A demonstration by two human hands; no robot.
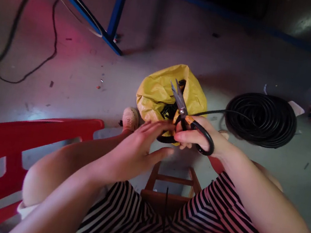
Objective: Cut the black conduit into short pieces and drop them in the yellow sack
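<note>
My right hand (190, 138) grips a pair of scissors (182, 111) with black looped handles, its blades apart and pointing away from me. Close by on the left, my left hand (144, 146) has its fingers stretched out and its thumb apart. Its fingertips reach the near handle loop; whether they touch it I cannot tell. Below the scissors stands an open yellow bag (157, 89) with dark pieces inside, partly hidden by the blades and hands. A black cable (214, 111) runs from a large coil (262, 120) on the right to behind my right hand.
A red plastic stool (20, 137) is at my left, and a wooden stool (174, 180) is between my legs. Blue metal frames (118, 7) stand ahead. Loose dark cables (52, 31) trail over the floor at far left. A thin black strip (164, 217) lies near my lap.
</note>
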